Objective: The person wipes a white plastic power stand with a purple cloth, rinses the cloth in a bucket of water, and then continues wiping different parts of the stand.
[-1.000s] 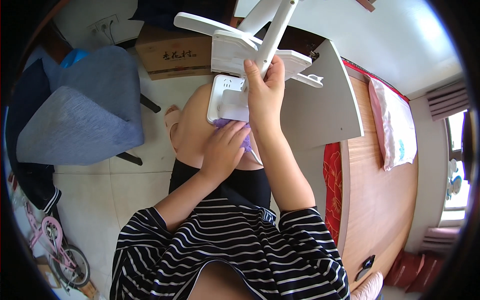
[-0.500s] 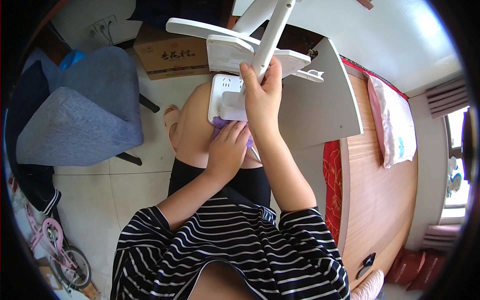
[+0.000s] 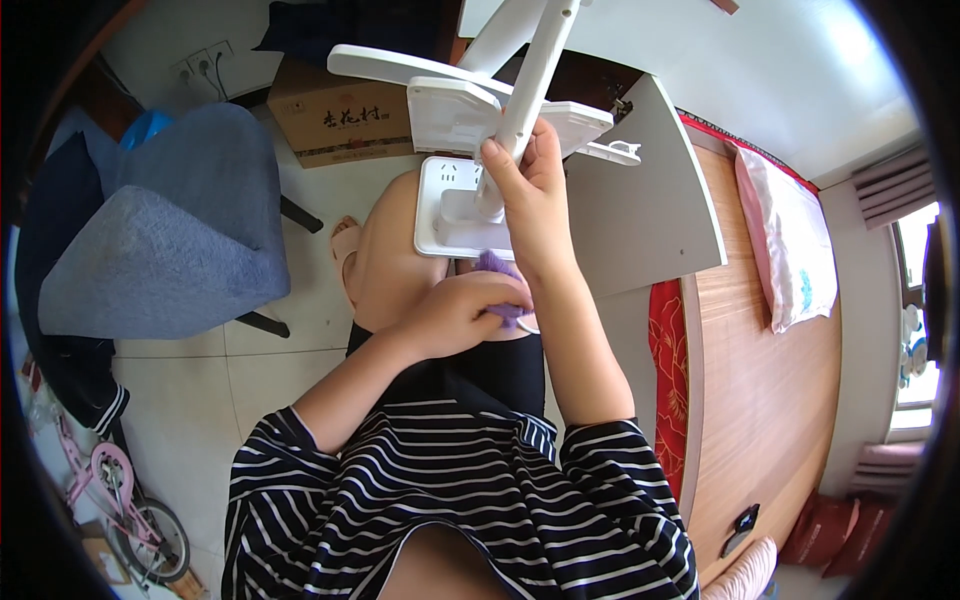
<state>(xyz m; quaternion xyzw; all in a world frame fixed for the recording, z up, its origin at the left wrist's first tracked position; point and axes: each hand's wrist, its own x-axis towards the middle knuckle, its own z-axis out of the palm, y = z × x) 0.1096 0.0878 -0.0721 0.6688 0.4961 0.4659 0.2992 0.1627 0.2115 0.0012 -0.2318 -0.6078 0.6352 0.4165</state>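
Observation:
My right hand [image 3: 538, 205] is closed round the white pole [image 3: 540, 75] of what looks like a desk lamp with power sockets. Its base [image 3: 432, 232], a rounded white block with socket slots, rests over my thighs. White flat panels [image 3: 455, 112] spread out from behind the pole. Just below the base, my left hand [image 3: 455, 312] grips a purple cloth [image 3: 493, 263], which bunches out between the fingers. A bit of white cord [image 3: 530, 323] shows beside that hand; whether the cloth wraps it is hidden.
A blue-grey upholstered chair [image 3: 190, 220] stands at my left, and a brown cardboard box [image 3: 345, 115] lies ahead. An open cabinet door [image 3: 640, 200] is to the right, beside a wooden bed surface [image 3: 765, 390] with a white pillow [image 3: 790, 240]. A pink bicycle [image 3: 115, 485] is low at left.
My left hand has drawn back toward me and to the right with the purple cloth, away from the base's edge. The pole and base have shifted slightly in my right hand.

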